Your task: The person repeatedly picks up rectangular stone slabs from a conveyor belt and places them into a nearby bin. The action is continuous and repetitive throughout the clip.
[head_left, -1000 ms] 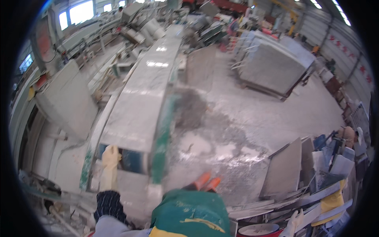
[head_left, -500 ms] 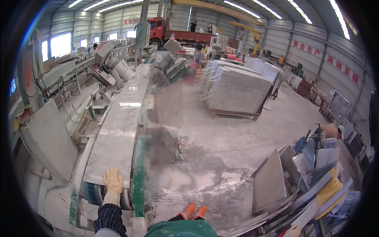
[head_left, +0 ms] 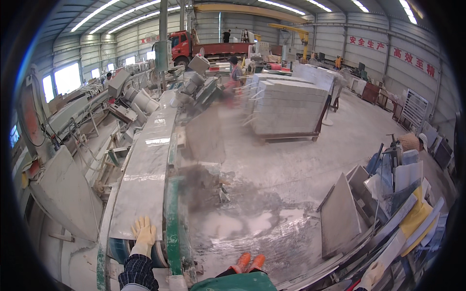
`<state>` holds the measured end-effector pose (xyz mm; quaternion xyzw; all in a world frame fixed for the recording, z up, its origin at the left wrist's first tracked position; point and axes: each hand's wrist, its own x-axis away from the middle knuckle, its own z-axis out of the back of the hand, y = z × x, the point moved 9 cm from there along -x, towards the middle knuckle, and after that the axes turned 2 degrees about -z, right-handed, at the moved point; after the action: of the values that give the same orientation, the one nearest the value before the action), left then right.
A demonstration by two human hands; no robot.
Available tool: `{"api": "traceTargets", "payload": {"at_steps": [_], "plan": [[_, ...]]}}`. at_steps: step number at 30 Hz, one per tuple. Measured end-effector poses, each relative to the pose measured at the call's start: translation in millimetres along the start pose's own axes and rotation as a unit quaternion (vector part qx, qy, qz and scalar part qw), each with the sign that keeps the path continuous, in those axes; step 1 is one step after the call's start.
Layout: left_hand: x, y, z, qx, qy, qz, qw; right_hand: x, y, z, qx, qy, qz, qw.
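Note:
My left hand (head_left: 142, 236), in a pale yellow work glove with a checked sleeve, lies flat against the near end of a long grey stone slab (head_left: 148, 169). The slab rests on a green-framed roller conveyor (head_left: 172, 218) that runs away from me toward a polishing machine (head_left: 194, 87). My right hand is out of sight. My orange shoe tips (head_left: 248, 262) and green apron (head_left: 233, 283) show at the bottom edge.
Wet concrete floor (head_left: 272, 213) spreads right of the conveyor. Leaning stone offcuts (head_left: 340, 218) and stacked tiles (head_left: 407, 194) stand at right. A pallet of stacked slabs (head_left: 289, 106) sits ahead; a person (head_left: 236, 72) stands beyond it. A large slab (head_left: 63, 194) leans at left. A red truck (head_left: 204, 46) is parked far back.
The view has tilted up from the conveyor to the hall. My left hand stays on the slab's near end, and the slab reaches further along the conveyor.

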<state>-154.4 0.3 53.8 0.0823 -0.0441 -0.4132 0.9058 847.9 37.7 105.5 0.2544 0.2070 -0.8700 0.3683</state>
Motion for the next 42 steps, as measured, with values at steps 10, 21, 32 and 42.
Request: {"api": "traceTargets", "payload": {"at_steps": [10,21,32,42], "plan": [[-3,3,-3,-0.019,-0.051,0.003,0.999,3,8,-24,0.048,-0.010,-0.043,0.998],[-4,1,-5,-0.021,-0.051,0.006,0.998,13,11,-24,0.077,-0.069,-0.072,0.992],[-10,0,-8,-0.033,-0.026,0.011,0.999,25,-4,-5,0.083,-0.036,-0.046,0.995],[-10,4,-3,-0.019,-0.008,0.001,1.000,36,-13,7,0.082,-0.064,-0.033,0.994]]}}
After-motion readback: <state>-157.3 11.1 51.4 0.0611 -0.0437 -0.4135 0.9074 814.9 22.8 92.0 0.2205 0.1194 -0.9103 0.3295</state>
